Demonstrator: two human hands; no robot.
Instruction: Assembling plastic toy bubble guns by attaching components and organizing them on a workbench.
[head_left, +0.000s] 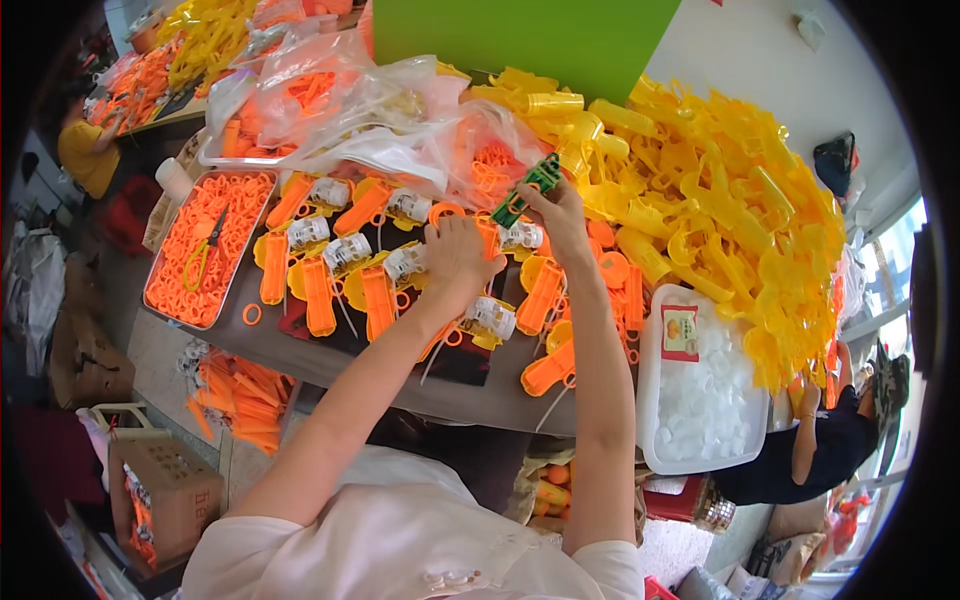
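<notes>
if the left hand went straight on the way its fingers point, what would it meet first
Most likely the orange ring just beyond the left hand; depth is unclear, so its fingers may be touching it.

pale wall (pixel 770 60), bright window (pixel 912 228) at right, grey floor (pixel 158 362)

Window (pixel 914 225): kinda blown out, daylight coming from the right
Worktop (pixel 345 362): nicely bright, dark shadow underneath
Clear bags (pixel 335 85): pale glare on the folds
Yellow pile (pixel 730 190): shiny little highlights, punchy color
Left hand (pixel 462 262) and right hand (pixel 562 215): decently sharp tbh
Far left: way dimmer, person in yellow (pixel 85 160) looks soft
Rim: big fisheye bend, fades to black
</notes>
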